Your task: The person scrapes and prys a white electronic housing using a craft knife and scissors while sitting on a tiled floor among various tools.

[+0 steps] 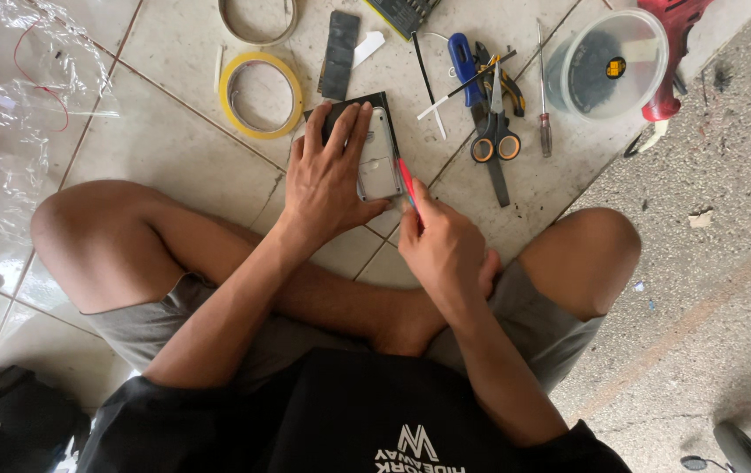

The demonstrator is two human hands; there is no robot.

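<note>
I sit cross-legged on a tiled floor. My left hand [327,175] lies flat with spread fingers on a black flat device [374,103], pressing it to the floor. On that device rests a clear plastic piece [380,158], just beside my fingertips. My right hand [446,250] is closed around a thin red tool [405,180], a blade or cutter whose tip runs along the right edge of the clear piece.
Tools lie ahead: yellow tape roll [261,95], black strip [339,54], scissors with orange-lined handles [494,140], blue-handled pliers [466,61], a small screwdriver [544,96], a clear round tub [608,63], a red power tool [669,52]. Crumpled clear plastic [16,105] lies at left. Rough concrete [708,263] begins at right.
</note>
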